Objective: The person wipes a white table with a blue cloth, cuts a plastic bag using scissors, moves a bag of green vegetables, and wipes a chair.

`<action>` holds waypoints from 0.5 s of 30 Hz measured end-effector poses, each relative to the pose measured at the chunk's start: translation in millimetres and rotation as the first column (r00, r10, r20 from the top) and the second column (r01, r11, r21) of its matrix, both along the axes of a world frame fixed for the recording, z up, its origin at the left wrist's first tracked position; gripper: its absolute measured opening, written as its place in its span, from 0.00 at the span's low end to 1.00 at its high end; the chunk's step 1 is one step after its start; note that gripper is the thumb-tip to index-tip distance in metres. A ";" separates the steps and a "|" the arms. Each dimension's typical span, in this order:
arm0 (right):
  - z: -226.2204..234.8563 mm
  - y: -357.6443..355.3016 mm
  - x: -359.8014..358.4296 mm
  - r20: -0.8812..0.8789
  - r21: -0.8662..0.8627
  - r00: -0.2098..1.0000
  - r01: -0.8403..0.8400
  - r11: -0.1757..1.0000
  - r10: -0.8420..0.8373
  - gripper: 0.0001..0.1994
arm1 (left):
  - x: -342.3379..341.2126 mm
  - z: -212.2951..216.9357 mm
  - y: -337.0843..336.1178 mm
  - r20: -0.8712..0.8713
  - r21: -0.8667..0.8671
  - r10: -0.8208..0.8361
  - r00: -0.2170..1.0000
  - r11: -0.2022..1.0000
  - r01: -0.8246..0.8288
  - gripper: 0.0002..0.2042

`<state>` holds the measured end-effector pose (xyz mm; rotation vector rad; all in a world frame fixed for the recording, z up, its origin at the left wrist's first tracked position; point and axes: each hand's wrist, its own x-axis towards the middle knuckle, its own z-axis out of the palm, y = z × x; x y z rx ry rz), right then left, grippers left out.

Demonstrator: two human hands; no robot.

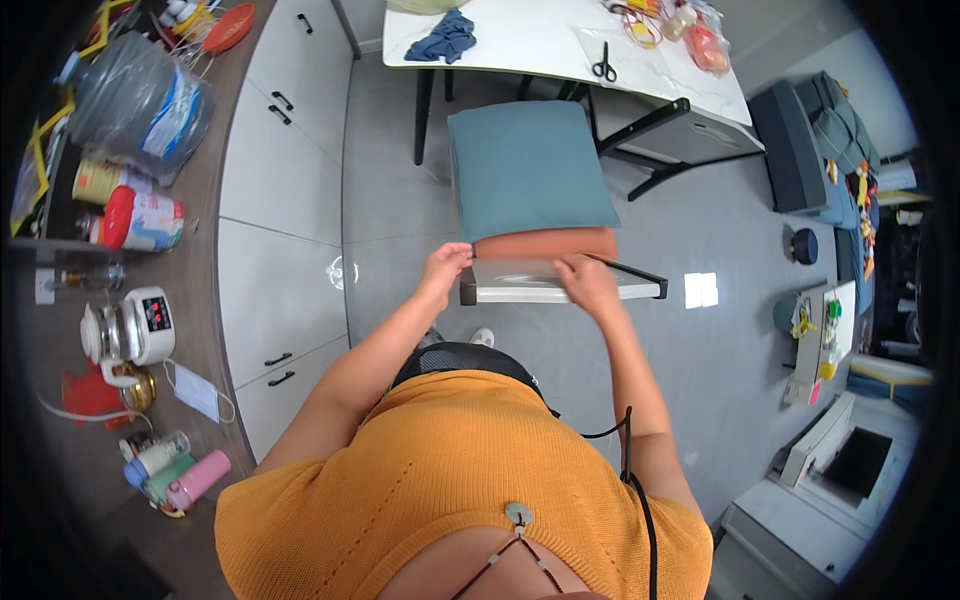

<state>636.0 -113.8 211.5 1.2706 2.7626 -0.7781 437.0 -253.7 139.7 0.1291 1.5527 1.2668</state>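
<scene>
In front of me stands a chair, its pale backrest (520, 285) with black corner pieces nearest to my body. My right hand (590, 283) is closed over the backrest's top edge, right of its middle. At the left corner, my left hand (445, 272) has its fingers bent round the chair's edge; the fingertips are partly hidden. Beyond the backrest shows an orange seat pad (548, 243). A square teal cushion (535, 168) lies past it, reaching toward the table.
A white table (520, 50) stands ahead, bearing a dark blue cloth (442, 37) and black scissors (604, 64). Another chair (690, 135) is at its right. Left, a counter holds a large water bottle (140, 110) and a kettle (130, 325). A sofa (790, 145) is far right.
</scene>
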 end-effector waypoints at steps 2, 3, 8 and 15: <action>-13.8 26.8 25.0 0.075 -0.089 0.993 0.100 0.991 -0.093 0.17 | 11.5 6.9 -5.0 0.004 0.051 0.070 0.998 0.996 -0.070 0.09; -10.6 34.8 31.2 0.120 -0.129 0.986 0.129 0.983 -0.114 0.18 | 15.4 5.5 -6.4 0.008 0.055 0.077 0.997 0.996 -0.077 0.09; 0.1 50.7 41.7 0.209 -0.253 0.970 0.174 0.952 -0.122 0.20 | 29.5 -10.4 1.6 0.006 0.077 0.137 0.991 0.988 -0.137 0.09; -18.5 76.5 46.9 0.231 -0.488 0.941 -0.108 0.866 0.248 0.25 | 38.8 -7.1 8.2 0.023 0.077 0.284 0.959 0.955 -0.285 0.08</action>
